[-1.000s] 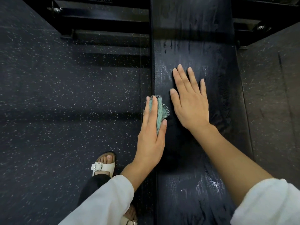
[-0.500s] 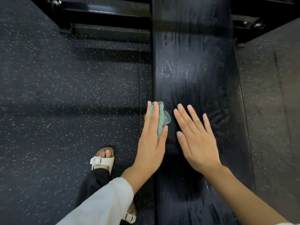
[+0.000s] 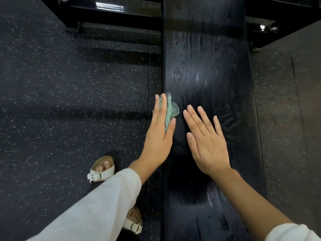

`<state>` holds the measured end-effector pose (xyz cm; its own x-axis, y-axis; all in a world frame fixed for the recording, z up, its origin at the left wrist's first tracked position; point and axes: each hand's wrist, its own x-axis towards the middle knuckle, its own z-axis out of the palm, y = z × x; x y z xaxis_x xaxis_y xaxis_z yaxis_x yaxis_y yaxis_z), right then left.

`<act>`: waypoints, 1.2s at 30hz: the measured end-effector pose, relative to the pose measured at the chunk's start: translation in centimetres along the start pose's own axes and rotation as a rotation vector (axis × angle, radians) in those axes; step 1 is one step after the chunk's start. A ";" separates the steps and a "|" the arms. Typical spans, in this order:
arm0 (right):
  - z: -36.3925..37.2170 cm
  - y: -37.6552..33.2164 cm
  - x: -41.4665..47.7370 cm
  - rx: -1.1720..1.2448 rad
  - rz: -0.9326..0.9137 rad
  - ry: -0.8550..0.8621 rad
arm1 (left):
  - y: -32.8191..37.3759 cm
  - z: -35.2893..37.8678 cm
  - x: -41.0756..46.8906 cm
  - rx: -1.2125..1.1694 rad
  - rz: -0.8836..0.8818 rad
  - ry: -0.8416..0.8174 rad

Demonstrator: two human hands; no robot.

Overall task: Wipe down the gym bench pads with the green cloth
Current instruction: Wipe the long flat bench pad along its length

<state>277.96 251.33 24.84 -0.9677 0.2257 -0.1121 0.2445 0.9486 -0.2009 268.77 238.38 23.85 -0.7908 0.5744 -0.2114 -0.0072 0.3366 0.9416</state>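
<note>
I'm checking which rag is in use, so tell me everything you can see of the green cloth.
The green cloth is a small, pale teal-green rag, bunched up, with a darker mesh-like edge on its right. It looks soft and knitted. It sits at the left edge of the black bench pad, pressed there by the left hand, whose straight fingers cover much of it. The right hand lies beside it, apart.

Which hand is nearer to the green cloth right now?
Left. The left hand presses the green cloth against the bench pad at its left edge, fingers straight. The right hand lies flat on the pad just right of the cloth, slightly apart.
</note>
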 end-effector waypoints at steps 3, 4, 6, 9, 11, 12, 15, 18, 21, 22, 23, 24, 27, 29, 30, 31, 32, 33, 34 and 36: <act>0.0 0.0 0.0 0.001 0.004 0.007 | -0.4 0.8 -3.1 0.000 0.005 0.003; 0.0 0.0 -0.1 0.002 0.005 0.005 | -0.5 1.0 -4.0 -0.002 0.000 0.008; 0.0 0.0 -0.1 0.000 0.008 0.011 | -0.8 1.5 -5.5 -0.013 0.014 0.028; 0.1 0.0 0.0 0.002 0.007 0.009 | -1.0 2.0 -7.4 -0.008 0.010 0.032; 0.1 0.1 0.0 -0.001 0.009 0.004 | -1.0 2.2 -8.8 -0.011 0.000 0.028; 0.2 0.1 -0.1 0.000 0.010 0.005 | -1.0 2.3 -9.5 -0.014 -0.003 0.026; 0.1 0.1 0.0 0.005 0.013 -0.003 | -0.9 2.6 -10.8 -0.001 -0.010 0.026; 0.1 0.1 0.0 0.005 0.014 -0.006 | -0.9 2.6 -10.6 0.017 -0.034 0.020; 0.1 0.1 0.0 -0.002 0.016 -0.005 | -0.8 2.4 -10.1 0.020 -0.038 0.006; 0.1 0.1 0.0 0.000 0.016 -0.006 | -0.8 2.3 -9.8 0.020 -0.038 0.003; 0.0 0.1 0.0 0.004 0.017 -0.007 | -0.7 2.2 -9.3 0.020 -0.041 0.003; 0.0 0.1 0.0 0.007 0.018 -0.009 | -0.7 2.1 -8.7 0.019 -0.045 0.009; -0.1 0.1 0.0 0.000 0.022 -0.011 | -0.3 1.6 -5.6 0.028 -0.032 0.031; -0.1 0.1 0.1 -0.006 0.021 -0.014 | -0.1 1.2 -3.4 0.041 -0.020 0.038; 0.0 0.1 0.1 -0.007 0.021 -0.014 | 0.0 1.0 -2.5 0.042 -0.017 0.040; 0.0 0.1 0.1 -0.007 0.021 -0.014 | 0.0 0.8 -1.7 0.039 -0.014 0.043; 0.0 0.1 0.1 -0.008 0.022 -0.017 | 0.1 0.7 -1.0 0.035 -0.011 0.044; 0.0 0.2 0.1 -0.012 0.024 -0.019 | 0.1 0.6 -0.5 0.029 -0.011 0.043; 0.0 0.2 0.2 -0.016 0.026 -0.021 | 0.1 0.5 -0.1 0.025 -0.016 0.041; 0.1 0.2 0.1 -0.022 0.024 -0.017 | 0.0 0.4 0.2 0.021 -0.026 0.035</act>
<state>277.87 251.51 24.64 -0.9604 0.2447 -0.1334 0.2661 0.9476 -0.1769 268.89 238.79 23.74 -0.8114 0.5391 -0.2258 -0.0151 0.3668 0.9302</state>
